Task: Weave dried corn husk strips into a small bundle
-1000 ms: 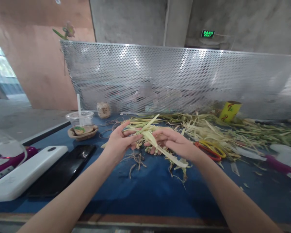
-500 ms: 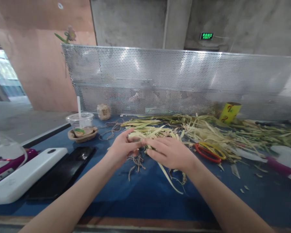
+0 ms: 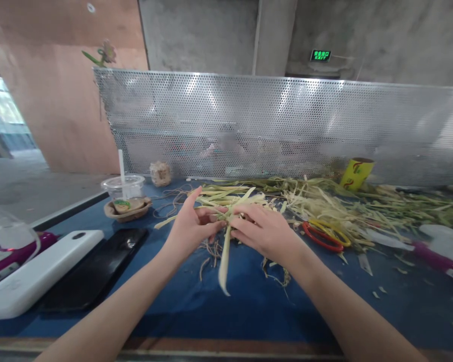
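Observation:
Pale green plant strips (image 3: 224,264) cross between my two hands over the middle of the blue table, one broad strip hanging down toward me. My left hand (image 3: 192,221) pinches the strips from the left, its thumb and fingertips closed on them and its index finger raised. From the right, my right hand (image 3: 260,226) bends over the same crossing, fingers curled against the strips. The exact hold of the right fingertips is partly hidden. Thin brown roots or cords (image 3: 211,251) lie just below my left fingers. More dried stalks (image 3: 226,191) spread behind both hands.
On the left are a clear cup (image 3: 126,188) in a cardboard holder, a white power bank (image 3: 45,271), and a black phone (image 3: 98,269). Scissors with red and yellow handles (image 3: 322,236), a yellow tube (image 3: 357,173) and a glue gun (image 3: 434,256) lie right. A perforated metal screen (image 3: 249,115) stands behind.
The broad strip that hung to the lower right now points straight down between my hands. My right fingers have curled in more, and a strip end now sticks out left of my left hand.

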A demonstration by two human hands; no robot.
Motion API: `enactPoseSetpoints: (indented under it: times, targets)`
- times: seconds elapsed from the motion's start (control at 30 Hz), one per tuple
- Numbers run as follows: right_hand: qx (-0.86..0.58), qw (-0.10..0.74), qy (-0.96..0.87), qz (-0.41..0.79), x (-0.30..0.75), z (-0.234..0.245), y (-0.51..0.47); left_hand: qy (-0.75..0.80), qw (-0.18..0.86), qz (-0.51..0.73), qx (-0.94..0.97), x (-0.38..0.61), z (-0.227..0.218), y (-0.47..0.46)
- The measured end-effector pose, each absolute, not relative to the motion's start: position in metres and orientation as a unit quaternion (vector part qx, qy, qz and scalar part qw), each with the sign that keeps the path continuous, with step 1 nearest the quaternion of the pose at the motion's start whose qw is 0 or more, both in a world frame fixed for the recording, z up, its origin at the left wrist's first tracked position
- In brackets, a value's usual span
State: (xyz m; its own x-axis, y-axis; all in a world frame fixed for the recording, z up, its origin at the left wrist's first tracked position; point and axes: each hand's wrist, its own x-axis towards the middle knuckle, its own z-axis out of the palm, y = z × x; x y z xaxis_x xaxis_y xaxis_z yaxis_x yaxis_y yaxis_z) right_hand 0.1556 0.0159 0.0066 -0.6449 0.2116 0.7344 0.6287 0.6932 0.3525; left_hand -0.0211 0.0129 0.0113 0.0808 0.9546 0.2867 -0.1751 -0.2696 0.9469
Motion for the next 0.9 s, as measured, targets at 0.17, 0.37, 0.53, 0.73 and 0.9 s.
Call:
enactPoseSetpoints:
  times: [0.17,0.37,0.53,0.73,0.9]
  targets:
    - [-0.304,0.387,-0.847,-0.202,0.151,0.002,0.017,0.341,0.48,0.566,0.577,-0.02,0.011,0.013]
    - [-0.394,0.447,-0.8,0.063,0.144,-0.004,0.021,0.349,0.445,0.555,0.61,-0.02,0.009,0.009]
    - [-0.419,0.472,-0.715,0.301,0.142,-0.005,0.026,0.36,0.444,0.542,0.616,-0.02,0.011,0.008]
    - [-0.397,0.449,-0.582,0.55,0.139,0.002,0.026,0.339,0.478,0.544,0.6,-0.02,0.012,0.009]
    - [-0.349,0.537,-0.631,0.437,0.135,-0.005,0.025,0.352,0.484,0.55,0.583,-0.02,0.011,0.007]
